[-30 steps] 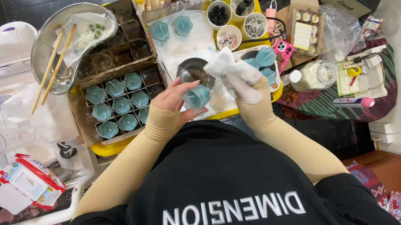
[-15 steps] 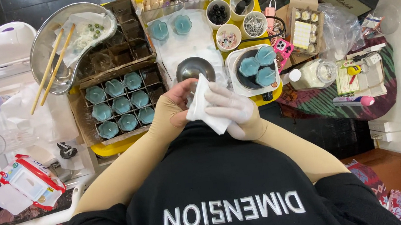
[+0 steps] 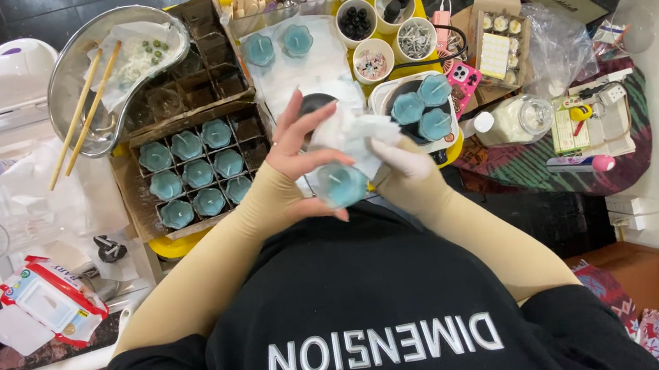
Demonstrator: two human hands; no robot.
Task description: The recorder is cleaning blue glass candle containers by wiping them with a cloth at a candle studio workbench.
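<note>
Teal candle cup (image 3: 340,184) sat gripped in my left hand (image 3: 300,163), close to the chest; right hand (image 3: 403,164) closed on a white tissue (image 3: 357,132) above it. I judged a loose grip could drop it.

Yellow tray (image 3: 181,245), divided cardboard box (image 3: 194,174), metal bowl (image 3: 78,81)
</note>
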